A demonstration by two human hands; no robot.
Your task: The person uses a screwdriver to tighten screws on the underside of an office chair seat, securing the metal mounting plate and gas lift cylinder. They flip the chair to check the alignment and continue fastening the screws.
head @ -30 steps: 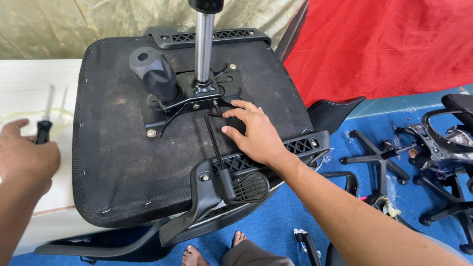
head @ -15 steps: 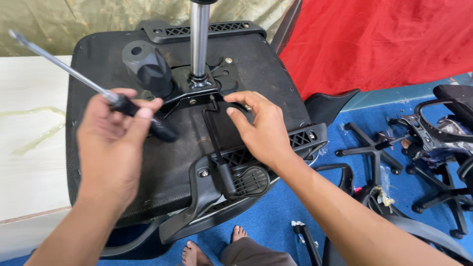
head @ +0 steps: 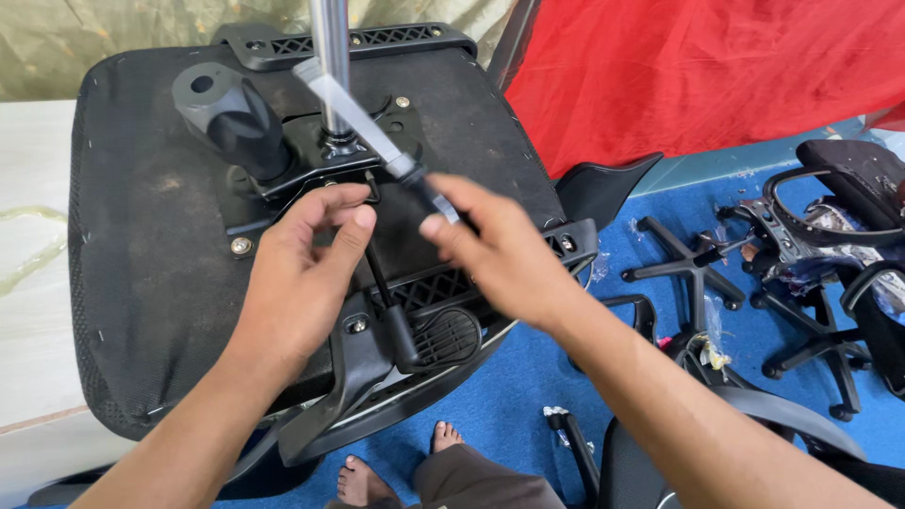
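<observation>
While the upturned office chair seat (head: 141,283) lies bottom-up across a pale surface, the head view looks straight down on both bare hands working over its black metal mechanism plate (head: 311,170). The right hand (head: 500,250) has its fingers closed round the dark handle of a screwdriver (head: 377,132), whose blurred shaft slants up and to the left, crossing in front of the shiny gas-lift column (head: 330,57) that stands up from the plate. The left hand (head: 306,259) hovers just beside it with fingers loosely curled and thumb apart, grasping nothing, its fingertips near the plate's front edge. A black knob (head: 231,118) juts out left of the column. Below, bare feet (head: 396,462) rest on blue floor covering, with chair bases (head: 698,264) and armrests (head: 830,188) scattered to the right before a red cloth (head: 698,75).
</observation>
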